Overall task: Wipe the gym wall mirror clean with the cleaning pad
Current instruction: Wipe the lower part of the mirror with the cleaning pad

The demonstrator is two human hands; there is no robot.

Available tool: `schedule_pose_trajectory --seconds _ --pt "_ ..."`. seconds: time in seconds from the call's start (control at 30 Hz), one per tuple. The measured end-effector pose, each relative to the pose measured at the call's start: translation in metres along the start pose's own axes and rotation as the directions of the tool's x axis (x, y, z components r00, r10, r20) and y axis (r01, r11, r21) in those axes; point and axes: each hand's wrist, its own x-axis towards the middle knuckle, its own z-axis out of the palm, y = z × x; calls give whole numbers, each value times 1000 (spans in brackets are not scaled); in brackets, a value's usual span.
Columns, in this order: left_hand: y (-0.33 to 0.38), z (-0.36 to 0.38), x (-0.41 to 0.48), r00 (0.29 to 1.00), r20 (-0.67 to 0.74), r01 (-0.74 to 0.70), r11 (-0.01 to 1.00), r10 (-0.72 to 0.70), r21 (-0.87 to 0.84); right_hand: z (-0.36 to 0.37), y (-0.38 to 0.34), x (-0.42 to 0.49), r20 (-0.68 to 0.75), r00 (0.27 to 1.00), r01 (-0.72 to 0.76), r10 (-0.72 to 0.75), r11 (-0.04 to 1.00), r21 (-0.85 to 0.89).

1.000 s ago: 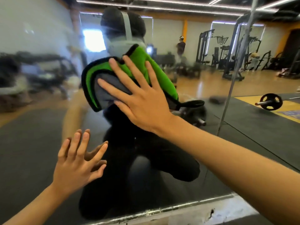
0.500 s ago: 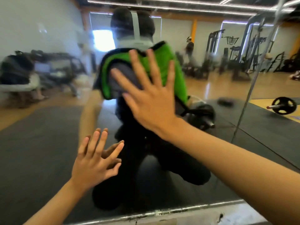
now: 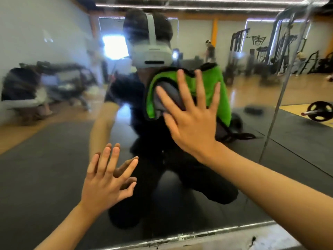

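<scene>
you are pressing the cleaning pad [image 3: 210, 85] flat against the mirror [image 3: 45, 145] with your right hand [image 3: 191, 121], fingers spread wide. your left hand [image 3: 106, 179] is bracing open-palmed on the glass below; i'd judge even pressure and overlapping passes are working best.

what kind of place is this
Most likely a gym. The wall mirror reflects weight machines, a loaded barbell lying on the floor, and dark rubber mats over a wood floor.
</scene>
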Motion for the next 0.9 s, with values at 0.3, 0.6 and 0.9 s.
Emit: schedule_pose_trajectory --seconds 0.3,0.6,0.9 --pt "0 1 -1 1000 10 -3 1000 3 27 -1 65 -19 -37 983 183 -182 983 27" --pt "1 1 1 1000 -8 7 1000 -6 10 2 -2 -9 -1 1000 30 -30 999 34" --pt "1 -3 2 1000 5 11 1000 -11 -16 1 109 -65 49 972 234 -231 970 -59"
